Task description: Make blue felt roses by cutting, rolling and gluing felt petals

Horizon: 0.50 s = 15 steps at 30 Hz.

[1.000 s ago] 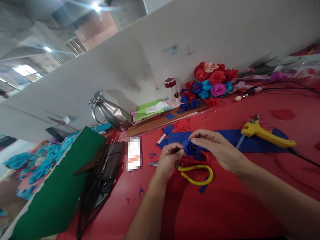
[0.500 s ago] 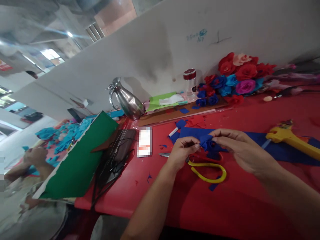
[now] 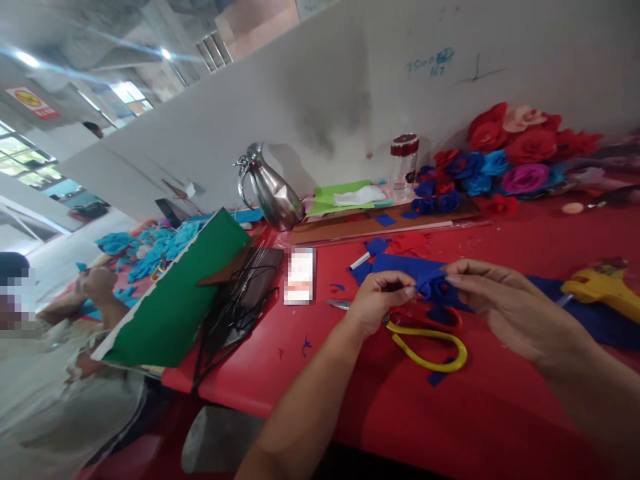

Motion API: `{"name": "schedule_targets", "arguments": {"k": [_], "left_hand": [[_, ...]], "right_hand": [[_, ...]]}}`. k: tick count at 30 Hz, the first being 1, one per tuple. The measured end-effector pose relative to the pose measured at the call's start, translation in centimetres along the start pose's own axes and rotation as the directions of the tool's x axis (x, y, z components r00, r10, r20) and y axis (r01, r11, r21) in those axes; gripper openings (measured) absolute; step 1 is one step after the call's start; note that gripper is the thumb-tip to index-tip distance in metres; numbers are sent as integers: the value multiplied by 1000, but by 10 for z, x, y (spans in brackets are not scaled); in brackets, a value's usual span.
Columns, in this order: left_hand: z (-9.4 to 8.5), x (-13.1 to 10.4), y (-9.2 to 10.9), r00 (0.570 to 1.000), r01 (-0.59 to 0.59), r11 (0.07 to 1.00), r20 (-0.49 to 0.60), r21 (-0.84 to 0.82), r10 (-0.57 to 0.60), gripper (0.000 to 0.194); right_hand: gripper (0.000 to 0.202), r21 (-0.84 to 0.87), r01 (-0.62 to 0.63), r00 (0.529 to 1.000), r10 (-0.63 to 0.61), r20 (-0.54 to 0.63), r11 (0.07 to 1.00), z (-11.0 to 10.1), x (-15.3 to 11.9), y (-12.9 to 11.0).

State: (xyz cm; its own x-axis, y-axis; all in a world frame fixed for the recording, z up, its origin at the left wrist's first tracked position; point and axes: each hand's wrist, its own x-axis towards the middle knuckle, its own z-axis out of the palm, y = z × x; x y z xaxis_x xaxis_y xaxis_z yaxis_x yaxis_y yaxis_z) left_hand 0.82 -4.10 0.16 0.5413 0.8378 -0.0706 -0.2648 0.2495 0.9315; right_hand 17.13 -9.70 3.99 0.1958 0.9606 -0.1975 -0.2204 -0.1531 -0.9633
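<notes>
Hands [image 3: 376,303] both pinch the blue flower [image 3: 433,288] above the scissors [image 3: 420,331] — an uneven tug from either side could tear it.

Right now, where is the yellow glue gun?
At the right edge of the head view, the glue gun lies across blue material, right of the right hand.

On the red worktop [image 3: 400,413], yellow-and-red-handled metal scissors [image 3: 430,332] lie below a blue ruffled flower [image 3: 436,288], between left hand [image 3: 381,301] and right hand [image 3: 500,303]. Right: yellow pistol-shaped glue gun [image 3: 600,285]. Behind left: silver metal jug [image 3: 275,197].
</notes>
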Motion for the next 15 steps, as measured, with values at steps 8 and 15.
{"name": "schedule_targets", "arguments": {"k": [8, 15], "left_hand": [[0, 0, 1, 1000, 20, 998, -5, -52, -20, 40], [-4, 4, -3, 995, -26, 994, -102, -103, 15, 36]], "right_hand": [[37, 186, -95, 995, 88, 50, 978, 4, 1, 1], [31, 266, -57, 997, 44, 57, 962, 8, 0, 8]]}}
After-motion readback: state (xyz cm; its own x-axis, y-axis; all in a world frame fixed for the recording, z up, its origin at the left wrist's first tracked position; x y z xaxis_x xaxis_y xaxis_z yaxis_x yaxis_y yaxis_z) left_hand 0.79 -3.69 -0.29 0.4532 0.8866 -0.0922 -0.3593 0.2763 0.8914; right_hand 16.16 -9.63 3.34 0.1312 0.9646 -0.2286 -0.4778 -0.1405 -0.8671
